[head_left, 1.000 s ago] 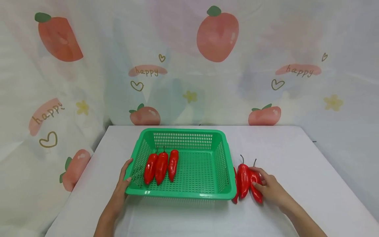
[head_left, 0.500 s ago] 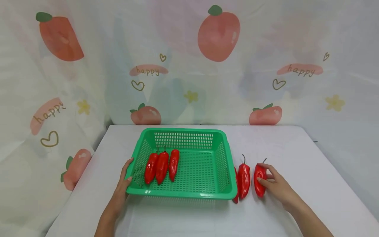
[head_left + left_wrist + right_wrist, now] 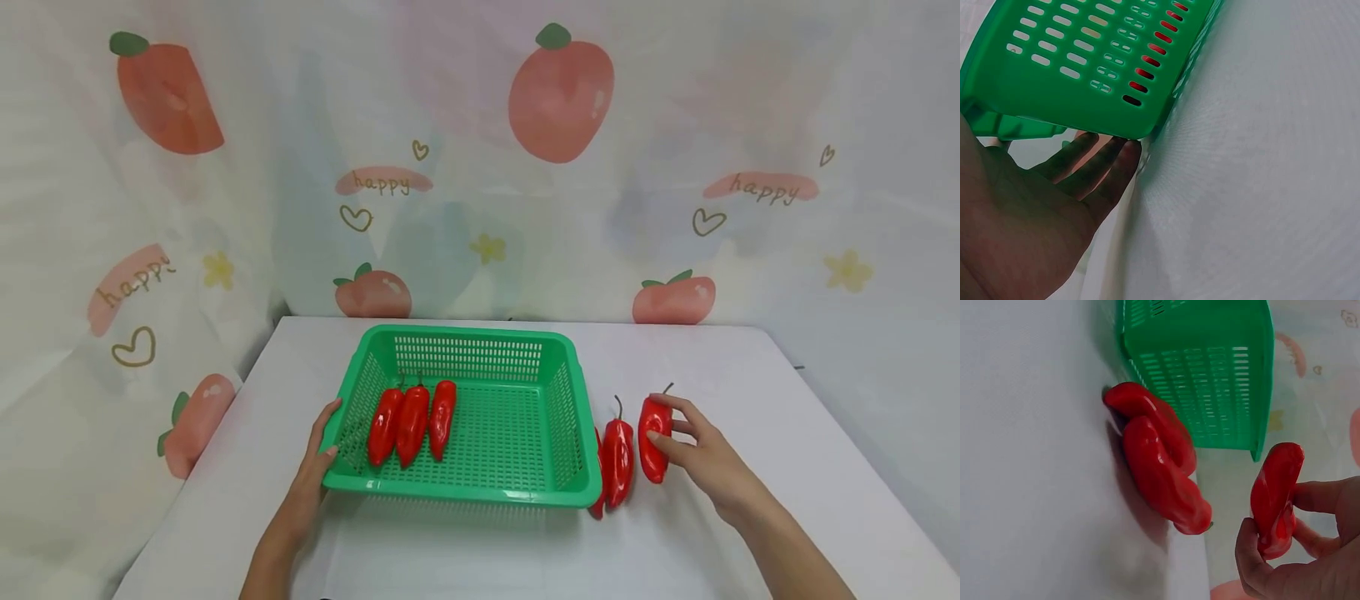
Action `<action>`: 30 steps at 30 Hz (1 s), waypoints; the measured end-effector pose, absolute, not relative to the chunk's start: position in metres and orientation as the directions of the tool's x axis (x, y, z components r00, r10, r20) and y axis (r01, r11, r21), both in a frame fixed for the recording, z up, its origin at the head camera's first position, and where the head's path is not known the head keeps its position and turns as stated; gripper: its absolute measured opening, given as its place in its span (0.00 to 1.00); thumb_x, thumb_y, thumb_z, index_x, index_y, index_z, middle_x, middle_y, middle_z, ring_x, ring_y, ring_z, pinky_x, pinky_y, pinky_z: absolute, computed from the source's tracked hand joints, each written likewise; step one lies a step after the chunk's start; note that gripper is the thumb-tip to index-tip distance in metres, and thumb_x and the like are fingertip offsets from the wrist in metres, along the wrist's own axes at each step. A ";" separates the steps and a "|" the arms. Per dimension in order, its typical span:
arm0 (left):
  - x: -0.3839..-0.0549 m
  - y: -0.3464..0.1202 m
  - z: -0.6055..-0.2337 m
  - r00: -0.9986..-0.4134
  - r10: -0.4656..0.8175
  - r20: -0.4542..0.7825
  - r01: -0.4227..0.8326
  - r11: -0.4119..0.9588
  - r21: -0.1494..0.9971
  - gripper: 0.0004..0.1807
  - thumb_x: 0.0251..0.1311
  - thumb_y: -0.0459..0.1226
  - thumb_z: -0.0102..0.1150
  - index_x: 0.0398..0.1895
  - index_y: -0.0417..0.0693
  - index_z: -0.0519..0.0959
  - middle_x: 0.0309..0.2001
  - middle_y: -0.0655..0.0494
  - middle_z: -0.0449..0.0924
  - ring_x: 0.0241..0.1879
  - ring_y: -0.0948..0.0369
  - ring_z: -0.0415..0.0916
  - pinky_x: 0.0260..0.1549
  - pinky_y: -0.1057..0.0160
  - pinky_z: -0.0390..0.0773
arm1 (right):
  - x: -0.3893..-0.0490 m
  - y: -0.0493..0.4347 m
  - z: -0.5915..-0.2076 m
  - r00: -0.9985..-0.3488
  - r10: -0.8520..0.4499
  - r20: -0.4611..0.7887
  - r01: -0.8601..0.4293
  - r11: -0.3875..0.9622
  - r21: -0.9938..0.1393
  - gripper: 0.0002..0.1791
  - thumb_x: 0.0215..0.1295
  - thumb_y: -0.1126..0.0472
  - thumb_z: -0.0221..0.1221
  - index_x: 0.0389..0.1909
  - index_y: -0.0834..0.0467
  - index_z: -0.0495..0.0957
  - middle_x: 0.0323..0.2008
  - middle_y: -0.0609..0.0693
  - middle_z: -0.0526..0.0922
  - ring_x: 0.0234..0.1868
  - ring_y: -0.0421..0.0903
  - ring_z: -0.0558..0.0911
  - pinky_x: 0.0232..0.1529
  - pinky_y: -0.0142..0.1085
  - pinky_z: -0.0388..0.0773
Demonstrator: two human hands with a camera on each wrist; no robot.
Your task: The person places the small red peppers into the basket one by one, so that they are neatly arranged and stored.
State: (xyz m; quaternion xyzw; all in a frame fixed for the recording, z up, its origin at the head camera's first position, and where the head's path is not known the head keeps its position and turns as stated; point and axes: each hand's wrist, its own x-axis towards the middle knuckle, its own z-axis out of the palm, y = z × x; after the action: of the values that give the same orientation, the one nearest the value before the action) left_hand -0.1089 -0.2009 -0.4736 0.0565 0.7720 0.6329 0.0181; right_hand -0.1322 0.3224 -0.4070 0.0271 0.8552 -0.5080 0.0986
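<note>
My right hand [image 3: 703,457] pinches a glossy red chili pepper [image 3: 652,425] between thumb and fingers, its dark stem pointing up. In the right wrist view, this pepper stands apart from two more red peppers [image 3: 1160,478] on the table. At the left end of the green basket [image 3: 465,493], my left hand [image 3: 303,483] holds the side, thumb and a finger at the rim. The left wrist view shows several fingertips [image 3: 1127,153] against its lower edge. Three red peppers [image 3: 412,427] lie side by side in the basket's left half.
A white cloth-covered table [image 3: 450,558] spreads under everything. Of the two peppers right of the basket, one [image 3: 618,462] lies fully in sight and the other [image 3: 597,487] is partly behind the basket's wall. A fruit-printed curtain [image 3: 480,125] hangs behind.
My right hand has drawn its pepper rightward, away from the two beside the basket, and raised it off the table. My left hand and the basket stay in place.
</note>
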 end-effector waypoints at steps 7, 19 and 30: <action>-0.111 -0.201 -0.476 -0.994 0.108 0.033 0.054 0.200 0.978 0.31 0.80 0.44 0.30 0.83 0.73 0.46 0.80 0.49 0.41 0.72 0.44 0.47 0.59 0.42 0.64 | -0.136 0.306 -0.389 -0.988 -0.087 -0.125 0.071 0.460 -0.885 0.44 0.71 0.57 0.64 0.81 0.55 0.52 0.69 0.71 0.59 0.63 0.72 0.70 0.48 0.56 0.82; -0.108 -0.202 -0.476 -0.994 0.108 0.028 0.050 0.206 0.977 0.31 0.81 0.44 0.30 0.83 0.74 0.46 0.80 0.49 0.41 0.71 0.44 0.48 0.58 0.43 0.63 | -0.143 0.270 -0.361 -0.984 -0.168 -0.064 -0.005 0.383 -0.924 0.39 0.73 0.58 0.62 0.80 0.52 0.56 0.69 0.67 0.61 0.63 0.68 0.71 0.47 0.49 0.83; -0.108 -0.203 -0.475 -0.993 0.115 0.028 0.050 0.192 0.980 0.30 0.82 0.44 0.30 0.83 0.74 0.45 0.80 0.51 0.41 0.71 0.44 0.48 0.58 0.43 0.63 | -0.157 0.215 -0.341 -0.955 -0.276 -0.110 0.021 0.307 -0.952 0.38 0.72 0.59 0.64 0.79 0.47 0.59 0.72 0.64 0.60 0.67 0.67 0.69 0.46 0.52 0.83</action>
State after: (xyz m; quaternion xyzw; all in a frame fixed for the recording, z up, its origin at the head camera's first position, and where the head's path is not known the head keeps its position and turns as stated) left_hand -0.1083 -0.2029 -0.4750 0.0535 0.7715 0.6334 0.0257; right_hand -0.1568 0.2145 -0.3405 -0.0800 0.7981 -0.5834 0.1275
